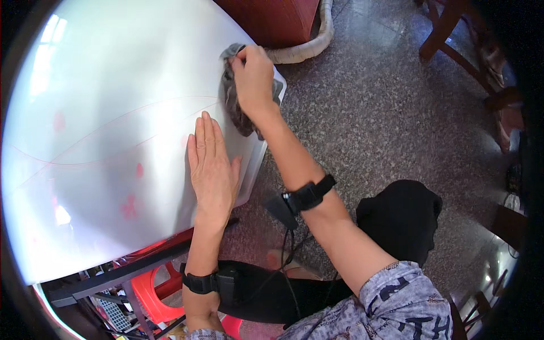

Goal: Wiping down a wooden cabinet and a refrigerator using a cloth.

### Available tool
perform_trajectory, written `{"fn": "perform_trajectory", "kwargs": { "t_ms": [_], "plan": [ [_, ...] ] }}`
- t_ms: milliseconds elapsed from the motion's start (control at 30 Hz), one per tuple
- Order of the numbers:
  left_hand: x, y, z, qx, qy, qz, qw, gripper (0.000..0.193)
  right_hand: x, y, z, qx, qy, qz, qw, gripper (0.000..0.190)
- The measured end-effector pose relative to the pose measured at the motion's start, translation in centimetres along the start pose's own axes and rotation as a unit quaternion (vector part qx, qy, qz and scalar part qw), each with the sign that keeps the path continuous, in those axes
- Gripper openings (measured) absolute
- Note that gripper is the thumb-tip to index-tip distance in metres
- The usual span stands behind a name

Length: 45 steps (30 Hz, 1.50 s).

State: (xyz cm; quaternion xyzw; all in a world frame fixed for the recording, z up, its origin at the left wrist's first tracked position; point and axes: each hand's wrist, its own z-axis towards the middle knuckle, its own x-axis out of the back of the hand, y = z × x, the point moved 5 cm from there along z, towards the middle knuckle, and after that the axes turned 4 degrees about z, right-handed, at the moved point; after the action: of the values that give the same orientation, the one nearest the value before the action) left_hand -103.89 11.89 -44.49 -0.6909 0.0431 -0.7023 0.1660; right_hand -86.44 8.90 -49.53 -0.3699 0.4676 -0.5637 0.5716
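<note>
My right hand (256,78) grips a crumpled dark grey cloth (233,95) near the right edge of a glossy white panel (102,140). The cloth lies against the panel, and one part of it reaches over the rim. Flat on the same surface, to the left and below, rests my left hand (212,165), palm down with the thumb spread. It holds nothing. Thin curved red lines and faint pink flower and petal marks show on the panel.
A red box-like piece (272,21) with a pale wrapped tube (308,51) stands beyond the panel. Dark wooden furniture legs (442,34) rise at the right over speckled stone flooring (340,127). Below the panel are a dark metal frame (123,267) and a red plastic stool (155,297). Cables (289,255) hang between my arms.
</note>
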Motion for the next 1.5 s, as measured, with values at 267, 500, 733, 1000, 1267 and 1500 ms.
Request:
{"fn": "perform_trajectory", "kwargs": {
  "t_ms": [267,500,733,1000,1267,1500],
  "plan": [
    [0.0,0.0,-0.4,0.006,-0.002,0.001,1.0,0.074,-0.2,-1.0,-1.8,0.012,-0.023,0.043,0.999,0.012],
    [-0.3,0.1,-0.4,0.009,-0.002,0.01,1.0,0.075,0.0,0.0,-0.5,-0.032,0.0,0.002,0.999,0.013],
    [0.1,0.0,0.3,0.0,-0.007,0.001,1.0,0.075,0.1,-0.5,-0.9,-0.012,0.007,-0.025,1.0,0.014],
    [-0.4,-0.2,-0.4,-0.001,0.01,0.004,1.0,0.079,-0.4,0.7,-3.3,-0.088,-0.028,0.143,0.985,0.019],
    [-0.3,-0.1,-0.1,0.002,-0.016,0.004,1.0,0.076,-0.7,2.1,-1.3,-0.054,0.025,0.131,0.99,0.023],
    [0.1,0.3,-0.2,-0.001,-0.01,0.004,1.0,0.076,-0.8,8.5,-1.0,-0.189,0.055,0.096,0.976,0.023]
  ]
}}
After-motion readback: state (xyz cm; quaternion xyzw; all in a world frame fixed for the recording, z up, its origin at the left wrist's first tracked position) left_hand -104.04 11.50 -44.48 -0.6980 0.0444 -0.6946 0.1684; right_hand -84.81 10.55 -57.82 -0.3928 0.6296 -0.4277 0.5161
